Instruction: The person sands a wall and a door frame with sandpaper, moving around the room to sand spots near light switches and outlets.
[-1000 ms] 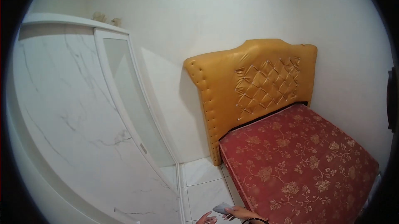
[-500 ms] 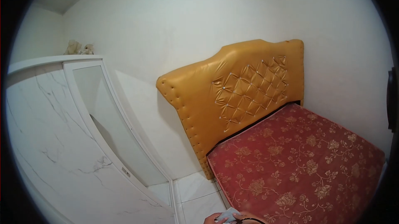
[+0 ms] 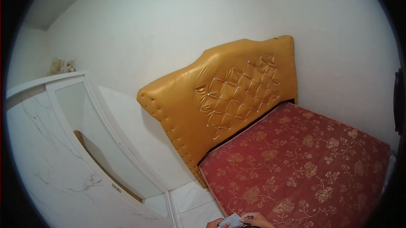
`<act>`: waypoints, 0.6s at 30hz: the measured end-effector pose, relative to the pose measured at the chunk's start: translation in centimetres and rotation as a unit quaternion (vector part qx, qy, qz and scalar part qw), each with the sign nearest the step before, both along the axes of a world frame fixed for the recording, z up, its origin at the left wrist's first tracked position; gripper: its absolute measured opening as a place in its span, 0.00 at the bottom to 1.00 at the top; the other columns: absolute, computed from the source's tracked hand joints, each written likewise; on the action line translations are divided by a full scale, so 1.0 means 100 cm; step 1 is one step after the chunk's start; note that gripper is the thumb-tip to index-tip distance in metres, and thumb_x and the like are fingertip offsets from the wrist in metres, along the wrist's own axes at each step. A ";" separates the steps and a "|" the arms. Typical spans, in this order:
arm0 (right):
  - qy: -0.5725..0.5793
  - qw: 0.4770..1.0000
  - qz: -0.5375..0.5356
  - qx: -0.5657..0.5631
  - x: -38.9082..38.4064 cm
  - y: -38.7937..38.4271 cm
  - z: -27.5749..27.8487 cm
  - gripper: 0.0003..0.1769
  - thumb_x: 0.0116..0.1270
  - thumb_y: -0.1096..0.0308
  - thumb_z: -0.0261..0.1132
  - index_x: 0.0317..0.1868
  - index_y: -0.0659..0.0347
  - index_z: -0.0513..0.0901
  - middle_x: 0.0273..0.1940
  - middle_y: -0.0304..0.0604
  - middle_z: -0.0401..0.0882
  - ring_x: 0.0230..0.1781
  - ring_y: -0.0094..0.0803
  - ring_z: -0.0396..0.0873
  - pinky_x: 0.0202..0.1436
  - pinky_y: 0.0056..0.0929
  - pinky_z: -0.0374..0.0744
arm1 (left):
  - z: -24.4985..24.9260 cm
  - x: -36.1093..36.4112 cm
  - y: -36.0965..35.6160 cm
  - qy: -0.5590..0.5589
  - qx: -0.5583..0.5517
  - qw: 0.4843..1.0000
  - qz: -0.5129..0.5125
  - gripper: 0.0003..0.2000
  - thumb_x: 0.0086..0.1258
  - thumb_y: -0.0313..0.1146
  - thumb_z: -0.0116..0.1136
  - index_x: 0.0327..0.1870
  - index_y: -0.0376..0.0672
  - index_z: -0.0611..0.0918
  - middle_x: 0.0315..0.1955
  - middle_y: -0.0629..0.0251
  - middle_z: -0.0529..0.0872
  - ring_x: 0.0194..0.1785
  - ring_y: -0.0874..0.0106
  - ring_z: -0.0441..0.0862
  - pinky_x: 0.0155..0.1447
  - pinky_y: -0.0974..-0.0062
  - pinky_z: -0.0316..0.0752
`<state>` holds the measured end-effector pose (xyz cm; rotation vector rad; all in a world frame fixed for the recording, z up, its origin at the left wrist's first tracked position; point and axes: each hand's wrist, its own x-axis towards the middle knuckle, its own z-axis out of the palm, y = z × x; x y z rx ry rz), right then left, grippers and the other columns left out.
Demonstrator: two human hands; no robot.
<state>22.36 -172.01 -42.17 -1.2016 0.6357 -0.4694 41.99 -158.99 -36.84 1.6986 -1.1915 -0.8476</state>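
Observation:
At the bottom edge of the view, my left hand (image 3: 215,223) has its fingers closed on the left side of a small pale grey-blue cloth-like item (image 3: 232,221). My right hand (image 3: 256,219) pinches the same item from the right. A dark band or cord shows by my right hand. The lower parts of both hands are cut off by the frame. Just beyond them lies a red mattress (image 3: 292,164) with a gold flower pattern.
A gold tufted headboard (image 3: 182,96) stands against the white wall behind the mattress. On the left is a white marbled wardrobe (image 3: 46,156) with a mirror panel (image 3: 105,143) and small figures (image 3: 61,66) on top. White floor tiles (image 3: 194,204) lie between.
The view has shifted, so the headboard and mattress sit further left. More of the right hand shows, and the pale item looks flatter between the hands.

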 end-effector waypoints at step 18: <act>0.077 0.994 -0.082 0.010 -0.030 -0.040 -0.007 0.14 0.73 0.64 0.72 0.48 0.67 0.90 0.37 0.41 0.89 0.33 0.23 0.83 0.44 0.23 0.81 | -0.006 -0.012 -0.067 -0.079 -0.005 0.994 -0.075 0.17 0.66 0.32 0.72 0.53 0.37 0.85 0.40 0.61 0.91 0.45 0.72 0.86 0.50 0.69 0.81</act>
